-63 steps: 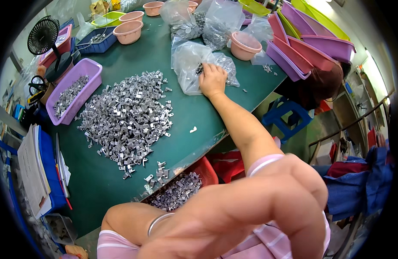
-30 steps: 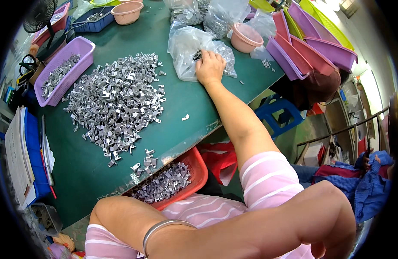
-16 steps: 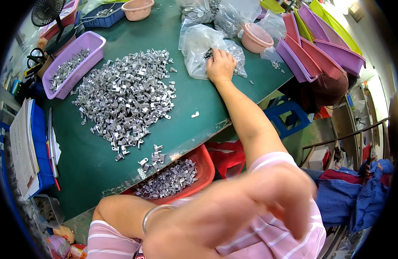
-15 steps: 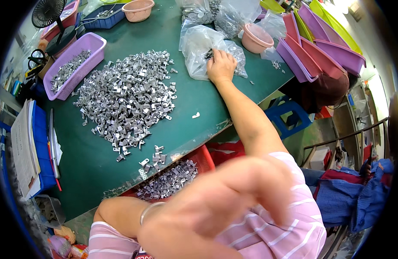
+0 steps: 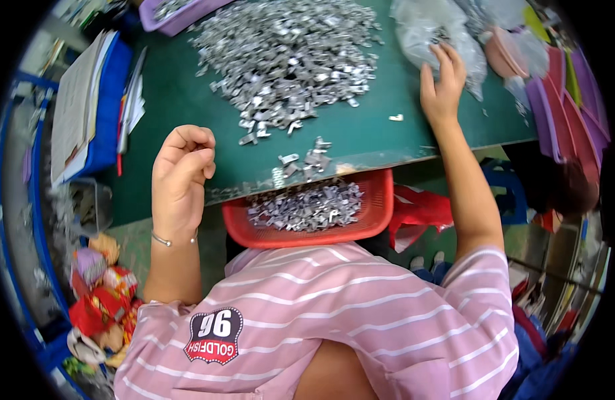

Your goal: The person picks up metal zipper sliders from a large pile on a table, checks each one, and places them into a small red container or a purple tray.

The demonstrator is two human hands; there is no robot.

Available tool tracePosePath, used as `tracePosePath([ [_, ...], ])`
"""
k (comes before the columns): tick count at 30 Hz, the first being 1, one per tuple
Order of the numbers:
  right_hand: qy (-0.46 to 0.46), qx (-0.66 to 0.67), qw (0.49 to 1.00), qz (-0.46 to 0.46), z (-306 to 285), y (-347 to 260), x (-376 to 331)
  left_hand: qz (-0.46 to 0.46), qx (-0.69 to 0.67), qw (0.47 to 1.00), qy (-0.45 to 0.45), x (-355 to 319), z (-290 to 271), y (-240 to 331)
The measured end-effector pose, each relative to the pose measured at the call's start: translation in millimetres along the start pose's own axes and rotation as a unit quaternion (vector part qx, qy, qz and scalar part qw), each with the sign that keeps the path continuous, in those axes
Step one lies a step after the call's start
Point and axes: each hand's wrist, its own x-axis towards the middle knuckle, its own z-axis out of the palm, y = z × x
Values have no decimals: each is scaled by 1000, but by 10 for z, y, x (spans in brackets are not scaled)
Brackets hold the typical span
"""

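My left hand (image 5: 182,175) is raised at the table's near edge on the left, wearing a thin bangle. Its fingers curl in against the thumb, and anything inside them is hidden. On the right, my right hand (image 5: 445,90) reaches over the table with thumb and fingers apart. Its fingertips are at the near side of a clear plastic bag (image 5: 414,33), by some small dark parts. Between the hands lies a big heap of small bent metal brackets (image 5: 294,60). A few loose brackets (image 5: 314,160) lie nearer the edge. Below, a red basket (image 5: 307,239) at my lap holds more small metal parts.
Blue file holder (image 5: 106,107) with papers stands at the left; a purple basket (image 5: 171,25) sits behind it. At the right are a pink bowl (image 5: 504,55) and stacked pink and purple trays (image 5: 564,113). A blue stool (image 5: 507,193) stands beyond the table edge.
The view has tilted down toward my lap. My left hand has moved from close before the camera to the left table edge. My right hand stays by the bag, its fingers now more spread.
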Motion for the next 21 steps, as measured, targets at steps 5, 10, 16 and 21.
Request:
tracePosePath([
  [5, -252, 296, 919, 61, -507, -1318, -257, 7, 341, 940, -3, -170, 5, -237],
  [10, -326, 328, 884, 68, -496, -1676, -354, 205, 625, 743, -121, -80, 412, -510],
  [16, -352, 255, 900, 45, -499, -1777, -451, 214, 614, 749, -123, -20, 403, -603],
  [21, -342, 251, 903, 72, -457, -1831, -470, 208, 606, 760, -111, -18, 394, -605],
])
